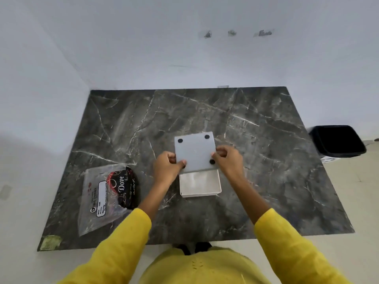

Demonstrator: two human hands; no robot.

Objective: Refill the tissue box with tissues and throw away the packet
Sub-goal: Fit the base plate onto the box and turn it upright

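A white tissue box stands on the dark marble table, bottom side up, with white tissues showing inside. Its flat grey base panel, with black round feet, is tilted over the box's far edge. My left hand grips the panel's left edge. My right hand grips its right edge near one black foot. The clear plastic tissue packet, printed "Dove" in black and red, lies flat at the table's left front, apart from both hands.
A black waste bin stands on the floor beyond the table's right side. White walls close off the far and left sides of the table. A greenish sticker marks the table's near left corner.
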